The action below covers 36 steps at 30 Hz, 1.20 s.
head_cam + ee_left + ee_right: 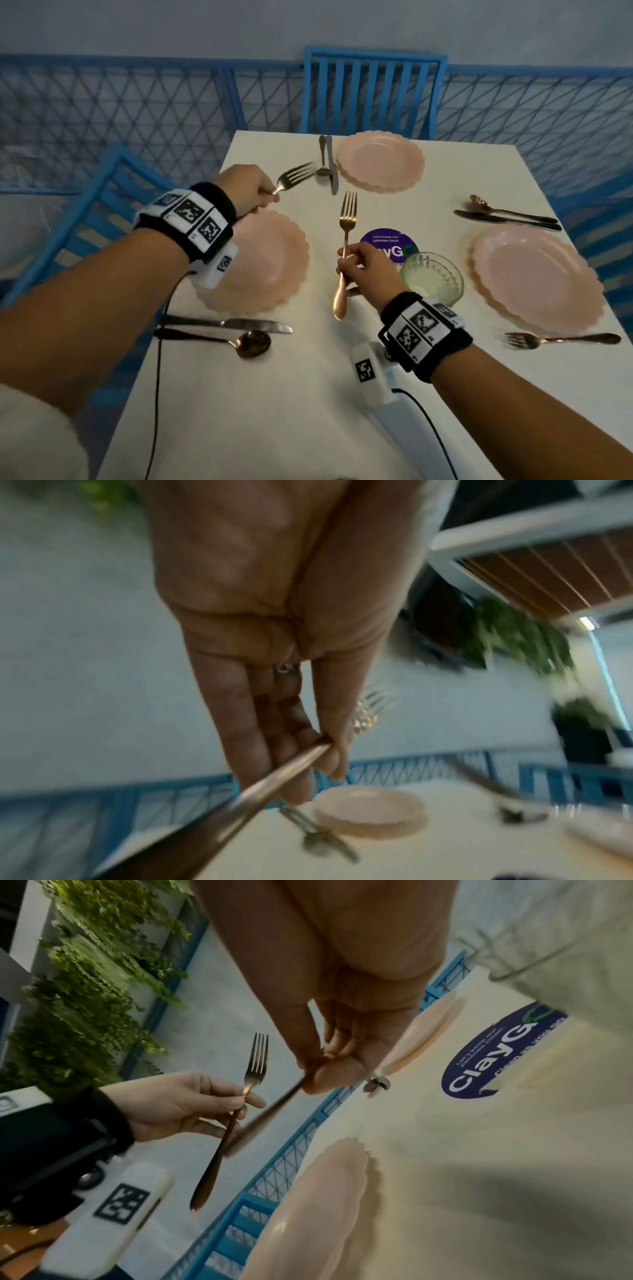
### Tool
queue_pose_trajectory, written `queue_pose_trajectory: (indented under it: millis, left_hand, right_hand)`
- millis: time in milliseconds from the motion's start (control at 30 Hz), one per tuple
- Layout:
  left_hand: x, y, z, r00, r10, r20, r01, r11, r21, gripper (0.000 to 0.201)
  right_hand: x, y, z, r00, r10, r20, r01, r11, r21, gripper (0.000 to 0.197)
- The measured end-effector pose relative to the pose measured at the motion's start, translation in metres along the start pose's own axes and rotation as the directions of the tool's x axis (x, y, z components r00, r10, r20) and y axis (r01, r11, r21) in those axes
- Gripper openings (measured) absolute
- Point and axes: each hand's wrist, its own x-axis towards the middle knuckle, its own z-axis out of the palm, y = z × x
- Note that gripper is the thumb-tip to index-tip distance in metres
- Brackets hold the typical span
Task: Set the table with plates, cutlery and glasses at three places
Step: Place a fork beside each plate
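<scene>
My left hand (270, 195) pinches the handle of a silver fork (296, 176) above the table, its tines pointing toward the far place. In the left wrist view, my left hand (325, 750) grips that fork's handle (274, 780). My right hand (349, 260) holds a gold fork (347, 219) upright, tines away from me, over the table's middle. Three pink plates are laid: far (380, 161), left (274, 267) and right (537, 277). A knife and spoon pair lies at the far (329, 164), left (239, 330) and right (507, 216) places. A fork (561, 340) lies by the right plate.
A ribbed glass (431, 277) stands right next to my right wrist, beside a purple sticker (388, 245) on the white table (274, 411). Blue chairs (373, 89) and a blue lattice fence (137, 113) surround the table. Cables trail from both wrist cameras.
</scene>
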Motion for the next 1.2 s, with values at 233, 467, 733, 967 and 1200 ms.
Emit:
queue_pose_trajectory:
  millis: [233, 467, 733, 967, 1200]
  left_hand:
    - [0.087, -0.031, 0.009, 0.976, -0.022, 0.216, -0.082, 0.884, 0.461, 0.035]
    - [0.129, -0.058, 0.059, 0.953, -0.049, 0.298, -0.143, 0.797, 0.587, 0.035]
    - [0.137, -0.072, 0.069, 0.963, 0.008, 0.271, -0.177, 0.776, 0.606, 0.036]
    - [0.141, -0.076, 0.064, 0.978, -0.065, 0.198, -0.075, 0.778, 0.624, 0.039]
    - [0.145, -0.087, 0.063, 0.982, -0.093, 0.163, -0.036, 0.760, 0.649, 0.037]
  right_hand:
    - [0.024, 0.014, 0.013, 0.998, 0.050, -0.043, -0.053, 0.996, -0.065, 0.010]
    - [0.037, 0.032, 0.010, 0.992, 0.115, -0.047, -0.119, 0.989, -0.091, 0.010]
    - [0.047, 0.033, 0.020, 0.994, 0.104, -0.029, -0.105, 0.994, -0.035, 0.011]
    - [0.046, 0.032, 0.026, 0.995, 0.098, -0.007, -0.099, 0.995, -0.011, 0.011]
    - [0.043, 0.032, 0.026, 0.995, 0.096, -0.004, -0.096, 0.995, -0.013, 0.011]
